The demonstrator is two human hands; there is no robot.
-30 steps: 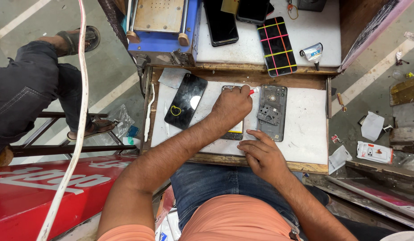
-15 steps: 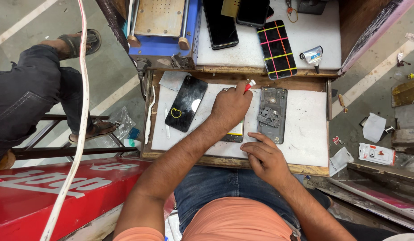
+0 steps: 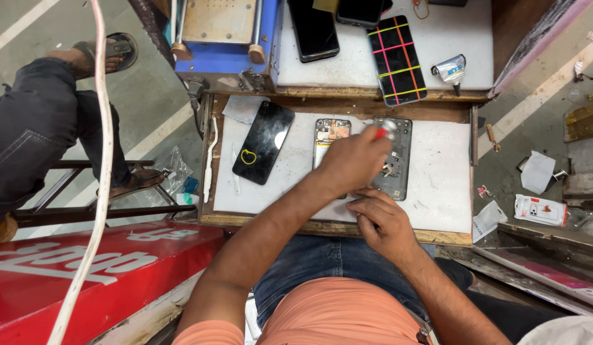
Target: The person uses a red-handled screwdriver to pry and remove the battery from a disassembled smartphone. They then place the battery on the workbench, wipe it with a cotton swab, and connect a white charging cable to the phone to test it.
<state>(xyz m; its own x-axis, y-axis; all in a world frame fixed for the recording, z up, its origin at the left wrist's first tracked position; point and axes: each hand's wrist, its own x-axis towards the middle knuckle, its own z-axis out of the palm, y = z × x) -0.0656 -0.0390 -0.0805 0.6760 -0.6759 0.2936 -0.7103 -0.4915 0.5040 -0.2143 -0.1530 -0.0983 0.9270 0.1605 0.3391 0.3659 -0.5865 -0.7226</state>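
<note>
An opened phone (image 3: 331, 131) with its inner board showing lies on the white work mat (image 3: 437, 191), next to a grey back cover (image 3: 402, 167). My left hand (image 3: 354, 160) reaches across both and is shut on a red-handled screwdriver (image 3: 383, 131), held over the top of the grey cover. My right hand (image 3: 381, 217) rests on the mat at the near end of the two parts, fingers curled and touching them. A black phone screen (image 3: 263, 142) with a yellow mark lies to the left.
A white plastic tool (image 3: 210, 160) lies along the mat's left edge. The upper shelf holds a blue machine (image 3: 226, 38), a black phone (image 3: 315, 32), a phone with coloured lines (image 3: 397, 61) and a small tube (image 3: 450, 67). Another person's leg (image 3: 34, 128) and a white cable (image 3: 98, 160) are at left.
My left hand has shifted right with the screwdriver, from over the opened phone toward the grey cover, uncovering the phone's top. My right hand has stayed at the near edge.
</note>
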